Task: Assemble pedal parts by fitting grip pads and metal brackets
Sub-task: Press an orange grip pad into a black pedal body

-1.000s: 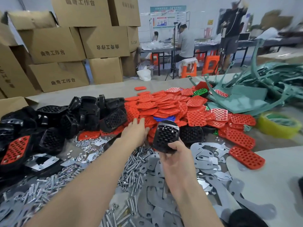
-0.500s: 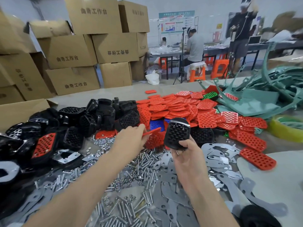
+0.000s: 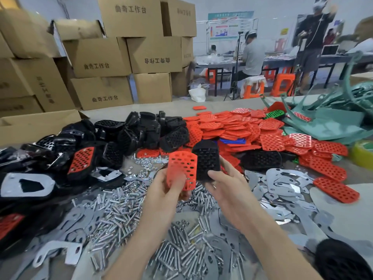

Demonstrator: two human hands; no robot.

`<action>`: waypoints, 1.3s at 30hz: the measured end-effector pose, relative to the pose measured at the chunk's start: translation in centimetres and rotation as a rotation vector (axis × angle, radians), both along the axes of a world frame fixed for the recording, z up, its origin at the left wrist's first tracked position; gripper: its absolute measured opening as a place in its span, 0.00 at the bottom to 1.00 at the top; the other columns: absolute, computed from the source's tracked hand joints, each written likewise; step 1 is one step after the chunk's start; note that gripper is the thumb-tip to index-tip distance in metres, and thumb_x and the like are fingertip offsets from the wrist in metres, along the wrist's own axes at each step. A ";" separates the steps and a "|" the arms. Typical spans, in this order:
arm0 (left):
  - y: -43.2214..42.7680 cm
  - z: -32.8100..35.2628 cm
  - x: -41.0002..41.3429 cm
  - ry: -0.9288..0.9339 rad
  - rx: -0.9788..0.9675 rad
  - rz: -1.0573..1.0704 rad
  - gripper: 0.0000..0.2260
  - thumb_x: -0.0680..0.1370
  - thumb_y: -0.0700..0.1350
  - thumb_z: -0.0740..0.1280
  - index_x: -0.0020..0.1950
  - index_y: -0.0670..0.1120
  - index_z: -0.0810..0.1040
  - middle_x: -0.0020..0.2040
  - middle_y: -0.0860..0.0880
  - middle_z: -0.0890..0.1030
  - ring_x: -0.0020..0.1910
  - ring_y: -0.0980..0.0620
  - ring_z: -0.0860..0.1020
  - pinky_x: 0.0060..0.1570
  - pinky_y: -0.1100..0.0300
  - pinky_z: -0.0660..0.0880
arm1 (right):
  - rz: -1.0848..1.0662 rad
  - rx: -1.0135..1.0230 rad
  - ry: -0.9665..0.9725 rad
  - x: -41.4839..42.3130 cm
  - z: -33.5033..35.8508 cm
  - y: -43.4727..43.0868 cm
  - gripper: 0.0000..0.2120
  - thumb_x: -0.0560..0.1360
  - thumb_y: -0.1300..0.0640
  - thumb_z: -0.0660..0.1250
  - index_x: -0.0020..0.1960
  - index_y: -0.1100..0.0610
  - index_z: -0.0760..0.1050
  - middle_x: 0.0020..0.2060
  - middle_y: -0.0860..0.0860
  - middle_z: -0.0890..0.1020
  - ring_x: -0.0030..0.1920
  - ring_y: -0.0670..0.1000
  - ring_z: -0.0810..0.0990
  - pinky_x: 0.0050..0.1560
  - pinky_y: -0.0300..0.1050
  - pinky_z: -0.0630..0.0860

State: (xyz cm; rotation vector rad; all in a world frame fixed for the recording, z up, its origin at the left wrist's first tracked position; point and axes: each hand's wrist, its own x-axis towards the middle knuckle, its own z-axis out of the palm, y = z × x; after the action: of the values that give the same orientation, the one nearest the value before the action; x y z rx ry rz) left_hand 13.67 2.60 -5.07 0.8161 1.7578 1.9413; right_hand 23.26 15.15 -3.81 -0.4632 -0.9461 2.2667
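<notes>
Two parts are up off the table, one in each hand. Your left hand grips the lower end of one red grip pad, fingers curled round it. Your right hand grasps the base of one black pedal body, fingers wrapped behind it. Both stand upright with their long axes running up and away from you, holed faces toward you. The pad sits just left of the pedal; whether their edges touch you cannot tell, as the pad is blurred.

Below them the pale table carries loose heaps too many to count: steel bolts, small nuts and flat metal brackets near you, black pedals to the left, red pads beyond. Two pedals in the black heap show a red pad fitted. One green pad and a few blue ones lie among the red. Teal frames and one tape roll sit at the right.

Stacked cardboard boxes stand behind the table. Farther back, one person sits and another stands at a long bench with orange stools.
</notes>
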 end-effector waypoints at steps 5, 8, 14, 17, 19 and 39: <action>-0.1 -0.3 0.0 0.061 -0.030 -0.031 0.04 0.82 0.47 0.67 0.56 0.52 0.78 0.45 0.53 0.87 0.41 0.54 0.85 0.40 0.66 0.78 | 0.076 0.067 0.023 0.0 0.1 -0.5 0.24 0.80 0.77 0.58 0.73 0.62 0.71 0.64 0.65 0.81 0.57 0.59 0.84 0.50 0.47 0.84; -0.1 -0.6 -0.1 0.056 -0.036 -0.042 0.04 0.82 0.48 0.67 0.56 0.53 0.78 0.45 0.54 0.86 0.41 0.54 0.85 0.40 0.67 0.78 | 0.100 0.107 0.004 0.2 0.0 -0.5 0.24 0.80 0.76 0.58 0.74 0.61 0.71 0.64 0.63 0.82 0.61 0.60 0.83 0.56 0.50 0.84; -0.1 -0.9 -0.4 0.040 -0.032 -0.054 0.04 0.82 0.49 0.68 0.56 0.54 0.78 0.46 0.53 0.86 0.42 0.53 0.85 0.41 0.65 0.79 | 0.114 0.141 0.010 0.3 -0.2 -0.5 0.25 0.81 0.76 0.58 0.74 0.60 0.71 0.65 0.62 0.81 0.67 0.63 0.80 0.62 0.53 0.82; -0.2 -1.0 -0.5 0.072 -0.043 -0.054 0.04 0.82 0.51 0.67 0.56 0.55 0.78 0.46 0.54 0.86 0.42 0.53 0.85 0.42 0.65 0.79 | 0.135 0.154 0.013 0.4 -0.2 -0.6 0.25 0.81 0.75 0.58 0.74 0.60 0.71 0.66 0.64 0.81 0.67 0.63 0.80 0.63 0.52 0.81; -0.2 -1.0 -0.5 0.077 -0.045 -0.055 0.04 0.82 0.51 0.67 0.56 0.54 0.78 0.45 0.54 0.86 0.42 0.53 0.85 0.42 0.65 0.79 | 0.139 0.153 0.010 0.5 -0.2 -0.6 0.24 0.81 0.75 0.58 0.74 0.60 0.71 0.66 0.64 0.81 0.66 0.63 0.81 0.62 0.51 0.82; -0.9 0.1 -1.9 -0.022 0.155 0.095 0.14 0.71 0.63 0.71 0.53 0.59 0.83 0.43 0.53 0.85 0.37 0.56 0.79 0.44 0.54 0.77 | 0.015 0.039 -0.036 0.5 -0.2 0.3 0.11 0.74 0.60 0.69 0.54 0.58 0.86 0.49 0.54 0.87 0.43 0.46 0.86 0.37 0.37 0.80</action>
State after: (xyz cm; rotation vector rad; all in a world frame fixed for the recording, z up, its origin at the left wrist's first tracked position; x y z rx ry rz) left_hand 11.77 1.65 -4.95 0.7718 1.6780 2.1625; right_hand 23.74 15.48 -3.99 -0.4827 -1.0138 2.2560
